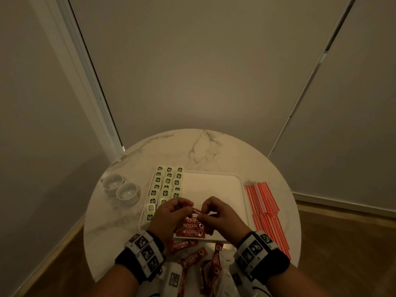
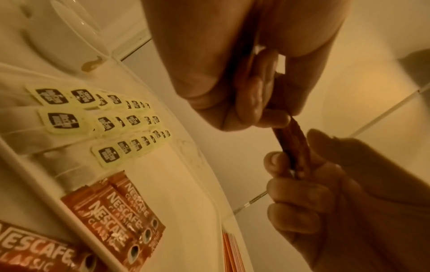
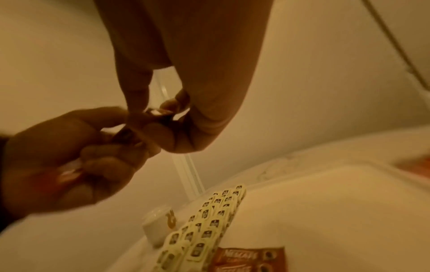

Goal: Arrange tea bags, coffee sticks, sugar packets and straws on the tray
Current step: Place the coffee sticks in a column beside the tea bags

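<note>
Both hands hold one red coffee stick [image 1: 196,211] just above the white tray [image 1: 214,185]. My left hand [image 1: 171,213] pinches its left end, and my right hand [image 1: 216,213] pinches the other end. In the left wrist view the stick [image 2: 293,145] runs between the two hands' fingertips. Three coffee sticks [image 1: 191,227] lie side by side at the tray's front. Tea bags [image 1: 168,183] fill three columns along the tray's left side. Several loose coffee sticks [image 1: 192,259] lie on the table near me. Red straws [image 1: 265,211] lie right of the tray.
The tray sits on a round marble table [image 1: 203,146] set in a corner between walls. Two white cups [image 1: 126,192] stand left of the tray. The tray's middle and right part is bare white.
</note>
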A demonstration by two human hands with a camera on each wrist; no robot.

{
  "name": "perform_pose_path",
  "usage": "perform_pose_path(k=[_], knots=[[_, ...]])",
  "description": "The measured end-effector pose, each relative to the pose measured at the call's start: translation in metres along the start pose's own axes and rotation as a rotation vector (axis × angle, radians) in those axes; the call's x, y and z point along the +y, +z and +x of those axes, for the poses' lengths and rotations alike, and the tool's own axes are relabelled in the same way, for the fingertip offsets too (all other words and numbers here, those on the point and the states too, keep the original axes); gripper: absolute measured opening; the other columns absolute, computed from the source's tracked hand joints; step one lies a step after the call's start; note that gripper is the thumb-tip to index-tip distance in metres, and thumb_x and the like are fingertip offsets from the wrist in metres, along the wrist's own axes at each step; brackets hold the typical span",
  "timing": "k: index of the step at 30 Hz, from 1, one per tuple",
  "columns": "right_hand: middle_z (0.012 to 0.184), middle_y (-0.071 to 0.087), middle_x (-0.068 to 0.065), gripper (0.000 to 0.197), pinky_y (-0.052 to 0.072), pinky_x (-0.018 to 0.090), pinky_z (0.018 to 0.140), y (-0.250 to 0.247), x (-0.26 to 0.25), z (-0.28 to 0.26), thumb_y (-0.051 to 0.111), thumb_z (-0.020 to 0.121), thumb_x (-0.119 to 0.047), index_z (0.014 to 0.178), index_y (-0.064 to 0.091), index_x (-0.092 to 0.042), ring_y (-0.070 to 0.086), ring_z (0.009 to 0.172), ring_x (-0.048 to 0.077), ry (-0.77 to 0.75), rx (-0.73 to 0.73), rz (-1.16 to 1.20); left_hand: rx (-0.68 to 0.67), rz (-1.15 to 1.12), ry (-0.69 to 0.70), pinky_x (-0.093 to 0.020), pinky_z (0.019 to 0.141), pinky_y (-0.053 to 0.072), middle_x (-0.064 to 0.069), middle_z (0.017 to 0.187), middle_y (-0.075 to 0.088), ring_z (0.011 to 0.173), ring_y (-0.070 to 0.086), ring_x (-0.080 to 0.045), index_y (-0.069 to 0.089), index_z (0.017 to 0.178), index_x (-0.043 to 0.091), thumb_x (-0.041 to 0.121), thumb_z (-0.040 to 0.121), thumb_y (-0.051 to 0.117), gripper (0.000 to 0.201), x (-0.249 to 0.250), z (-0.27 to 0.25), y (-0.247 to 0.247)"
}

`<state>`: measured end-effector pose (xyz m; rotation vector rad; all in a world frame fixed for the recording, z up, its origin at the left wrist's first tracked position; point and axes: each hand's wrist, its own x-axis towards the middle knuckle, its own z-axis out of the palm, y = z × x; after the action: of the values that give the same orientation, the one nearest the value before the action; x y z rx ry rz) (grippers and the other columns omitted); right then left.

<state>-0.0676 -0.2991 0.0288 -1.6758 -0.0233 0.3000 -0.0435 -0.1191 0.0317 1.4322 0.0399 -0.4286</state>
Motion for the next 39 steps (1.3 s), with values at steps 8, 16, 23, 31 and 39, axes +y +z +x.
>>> perform_pose_path(k=[8, 16, 23, 31, 39], knots=[[0.073, 0.071, 0.009, 0.022, 0.048, 0.021, 0.054, 0.003, -0.001, 0.004, 0.063, 0.087, 0.004, 0.108, 0.058, 0.001, 0.063, 0.058, 0.015, 0.07, -0.001, 0.145, 0.102, 0.047, 0.028, -0.015, 0.035, 0.03, 0.002, 0.053, 0.058, 0.034, 0.034, -0.005, 0.068, 0.089, 0.001, 0.005, 0.093, 0.055, 0.014, 0.001, 0.002, -0.008], [0.075, 0.069, 0.013, 0.014, 0.049, 0.021, 0.054, 0.012, -0.014, 0.009, 0.057, 0.095, -0.016, 0.092, 0.066, -0.007, 0.065, 0.059, 0.017, 0.183, -0.197, -0.061, 0.202, 0.017, 0.016, -0.016, 0.036, 0.025, -0.006, 0.057, 0.049, 0.036, 0.031, -0.008, 0.06, 0.074, 0.002, 0.003, 0.092, 0.053, 0.019, 0.001, 0.017, -0.017], [0.092, 0.068, -0.005, 0.025, 0.043, 0.013, 0.06, -0.002, -0.02, 0.025, 0.068, 0.086, -0.042, 0.1, 0.068, -0.02, 0.059, 0.072, -0.001, 0.146, -0.144, -0.485, 0.027, 0.601, 0.141, -0.027, 0.057, 0.049, 0.0, 0.064, 0.06, 0.056, 0.053, -0.004, 0.063, 0.066, 0.019, 0.013, 0.088, 0.062, 0.023, 0.011, 0.025, -0.017], [0.073, 0.065, 0.012, 0.016, 0.038, 0.023, 0.042, 0.001, -0.02, 0.034, 0.064, 0.087, -0.012, 0.094, 0.061, 0.002, 0.054, 0.052, 0.017, 0.169, 0.024, 0.097, -0.021, 0.404, 0.07, -0.011, 0.043, 0.036, 0.009, 0.058, 0.065, 0.044, 0.049, 0.003, 0.071, 0.085, 0.011, 0.029, 0.088, 0.064, 0.02, 0.01, 0.025, -0.002], [0.058, 0.052, 0.002, 0.022, 0.034, 0.025, 0.044, -0.014, -0.004, 0.044, 0.057, 0.095, -0.019, 0.082, 0.07, -0.007, 0.041, 0.047, 0.013, 0.165, 0.016, -0.06, -0.073, 0.525, 0.096, -0.015, 0.053, 0.042, 0.007, 0.052, 0.06, 0.051, 0.052, -0.002, 0.073, 0.074, 0.011, 0.029, 0.085, 0.068, 0.022, -0.004, 0.035, -0.005]])
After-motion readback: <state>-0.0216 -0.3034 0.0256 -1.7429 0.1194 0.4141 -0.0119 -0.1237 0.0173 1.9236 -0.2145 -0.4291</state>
